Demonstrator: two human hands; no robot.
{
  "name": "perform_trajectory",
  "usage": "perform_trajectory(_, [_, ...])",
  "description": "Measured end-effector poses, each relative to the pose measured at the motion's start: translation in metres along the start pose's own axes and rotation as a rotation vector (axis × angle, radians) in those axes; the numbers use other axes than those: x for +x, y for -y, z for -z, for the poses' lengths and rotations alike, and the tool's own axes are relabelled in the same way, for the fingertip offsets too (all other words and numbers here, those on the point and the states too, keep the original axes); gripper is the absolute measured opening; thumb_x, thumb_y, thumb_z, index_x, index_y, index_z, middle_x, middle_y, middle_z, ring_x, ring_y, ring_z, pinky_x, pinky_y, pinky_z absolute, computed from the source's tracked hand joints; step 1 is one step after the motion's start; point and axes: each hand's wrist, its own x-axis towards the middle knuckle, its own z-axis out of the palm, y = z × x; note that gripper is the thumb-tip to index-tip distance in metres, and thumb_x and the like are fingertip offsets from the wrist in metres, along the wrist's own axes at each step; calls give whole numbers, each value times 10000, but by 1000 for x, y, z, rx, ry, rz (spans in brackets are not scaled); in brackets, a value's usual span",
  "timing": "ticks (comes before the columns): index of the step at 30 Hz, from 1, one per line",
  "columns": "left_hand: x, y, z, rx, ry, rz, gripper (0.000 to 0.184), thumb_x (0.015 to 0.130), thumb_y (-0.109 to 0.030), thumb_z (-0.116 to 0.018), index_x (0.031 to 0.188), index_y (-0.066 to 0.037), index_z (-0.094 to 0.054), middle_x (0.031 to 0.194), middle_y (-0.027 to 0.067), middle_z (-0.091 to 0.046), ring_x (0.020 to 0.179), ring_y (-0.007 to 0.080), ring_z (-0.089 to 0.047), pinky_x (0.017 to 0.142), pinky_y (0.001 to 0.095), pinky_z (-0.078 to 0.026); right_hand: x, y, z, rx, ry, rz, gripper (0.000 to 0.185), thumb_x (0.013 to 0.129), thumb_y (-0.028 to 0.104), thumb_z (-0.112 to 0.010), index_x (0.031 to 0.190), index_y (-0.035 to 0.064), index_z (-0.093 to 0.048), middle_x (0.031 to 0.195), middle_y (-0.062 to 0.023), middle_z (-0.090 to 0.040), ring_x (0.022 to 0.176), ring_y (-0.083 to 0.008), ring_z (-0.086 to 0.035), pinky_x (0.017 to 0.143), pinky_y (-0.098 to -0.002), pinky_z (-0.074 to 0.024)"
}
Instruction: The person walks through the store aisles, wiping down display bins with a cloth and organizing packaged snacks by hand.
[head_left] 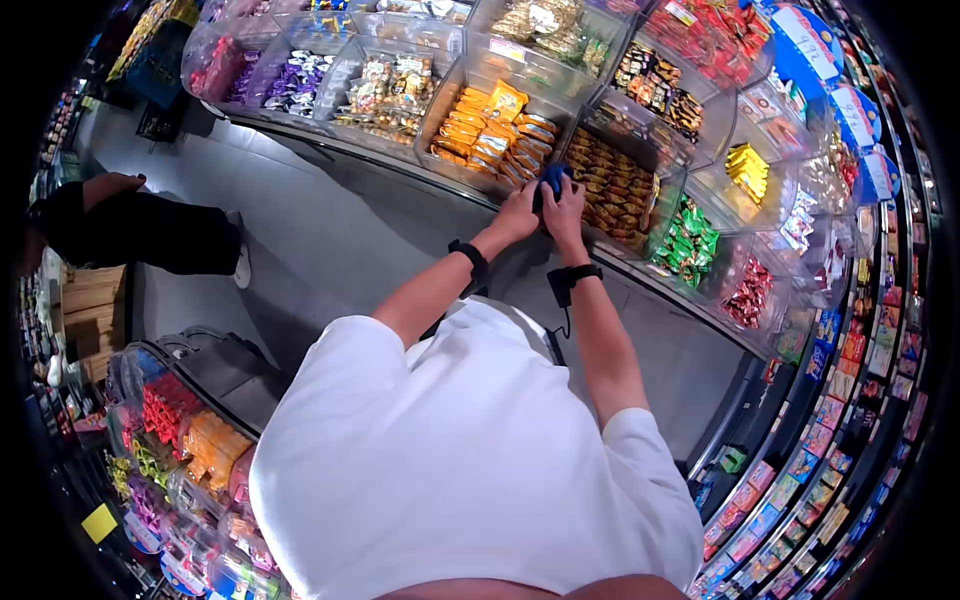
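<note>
A bunched dark blue cloth [552, 180] is at the front edge of the candy bins, between my two hands. My left hand [518, 214] closes on its left side, and my right hand [566, 207] grips it from the right. Parts of the fingers and the cloth hide each other. Just beyond my left hand is a clear bin of orange packets [492, 128]. Brown-gold wrapped sweets [615, 185] fill the bin beside my right hand. Each of my wrists has a black strap.
Green packets [687, 236] and red packets [748, 294] lie in bins to the right. A person in dark clothes [150, 230] stands in the aisle at left. Another candy stand [200, 440] is at lower left. Stocked shelves [830, 420] curve along the right.
</note>
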Motion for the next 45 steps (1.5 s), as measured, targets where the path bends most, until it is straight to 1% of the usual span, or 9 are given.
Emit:
perform_trajectory(2, [19, -3, -1, -12, 2, 21, 653, 759, -28, -609, 1372, -35, -384, 1266, 303, -482, 1141, 493, -500, 955, 497, -446, 19, 14, 15, -102, 76, 68, 375, 922, 316, -573, 1193, 57, -600, 1198, -248, -532, 1059, -437, -452, 890, -509, -403])
perform_trajectory(3, [30, -6, -1, -37, -49, 4, 625, 760, -40, -612, 1349, -38, -403, 1255, 292, -476, 1135, 496, -490, 946, 504, -445, 36, -22, 7, -466, 130, 461, 350, 934, 302, -556, 1182, 60, -608, 1244, -211, -536, 1078, -438, -426, 898, -503, -398])
perform_trajectory(11, [92, -25, -1, 252, -469, -194, 392, 826, -152, -634, 1210, -124, -562, 1301, 188, -501, 1142, 452, -492, 945, 497, -433, 128, -44, -6, -178, 38, 80, 549, 887, 472, -608, 1292, 109, -535, 1213, -417, -440, 1066, -574, -501, 917, -562, -446])
perform_trajectory(12, [97, -24, -4, 383, -522, -203, 345, 852, -204, -619, 1189, -142, -588, 1268, 177, -561, 1112, 437, -540, 910, 483, -462, 139, -45, -5, -286, 65, 91, 587, 864, 450, -662, 1319, 101, -535, 1103, -314, -528, 1003, -502, -550, 852, -546, -471])
perform_trajectory(16, [105, -18, -5, 94, -270, -71, 380, 872, -284, -590, 1210, -110, -583, 1013, 224, -663, 898, 428, -636, 810, 472, -510, 156, -41, -1, -210, 216, -34, 645, 862, 468, -641, 1384, 130, -472, 1214, -362, -476, 1084, -534, -518, 907, -528, -463])
perform_trajectory(19, [79, -40, 1, 331, -101, 172, 528, 826, -442, -634, 1208, -78, -617, 1075, 220, -653, 1034, 395, -610, 921, 464, -463, 141, -33, 7, -99, 162, 245, 616, 842, 415, -664, 1362, 132, -494, 1144, -346, -553, 1047, -523, -560, 892, -516, -482])
perform_trajectory(24, [32, -45, -17, 604, -21, 295, 751, 790, -553, -661, 1291, -4, -551, 1414, 218, -441, 1350, 393, -364, 1128, 538, -226, 100, -13, 47, -97, 551, 192, 503, 821, 299, -694, 1256, 94, -546, 916, -303, -637, 875, -476, -613, 750, -505, -514])
perform_trajectory(37, [108, -49, -52, 374, -212, 364, 483, 825, -276, -640, 1143, 58, -499, 1093, 281, -601, 935, 436, -625, 839, 492, -499, 191, -51, 25, -123, 453, 126, 592, 833, 451, -653, 1313, 122, -539, 1137, -249, -625, 1077, -435, -570, 967, -485, -441])
perform_trajectory(45, [43, -47, -58, 819, -265, 346, 314, 712, -194, -698, 959, -2, -684, 1032, 185, -655, 1038, 332, -603, 926, 449, -416, 128, -48, 33, -103, 592, 410, 532, 811, 380, -672, 1256, 117, -545, 840, -272, -657, 792, -460, -639, 719, -520, -528])
